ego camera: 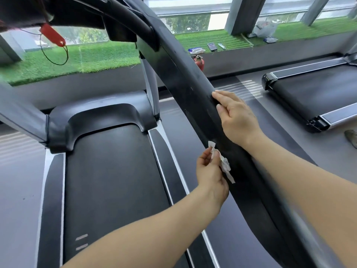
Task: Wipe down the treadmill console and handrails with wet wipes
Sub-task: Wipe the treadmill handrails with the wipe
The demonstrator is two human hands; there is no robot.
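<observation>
**Treadmill handrail, wipe and surroundings**

Crumpled white wet wipe: pressed against the inner side of the wide black padded handrail, about midway along its visible length; one corner sticks up, a tail hangs down along the rail.

Left hand: reaches up from below, thumb and fingers pinching the wipe against the rail.

Right hand: rests on the outer edge of the same rail, just above the wipe; fingers close together and curled over the rail's top, thumb laid along its side.

Handrail: runs diagonally from the upper left, where it joins the dark console underside, down to the lower right.

Red plastic safety key: hangs from the console on a thin black cord loop.

Black treadmill belt: below the hands, flanked by grey and black side rails, with a dark motor cover at its far end.

Second treadmill: to the right, on the grey floor.

Green artificial-turf window ledge: carries a white-and-blue wipes packet, a dark remote-like item and a small tube. A red fire extinguisher shows just behind the handrail.
</observation>
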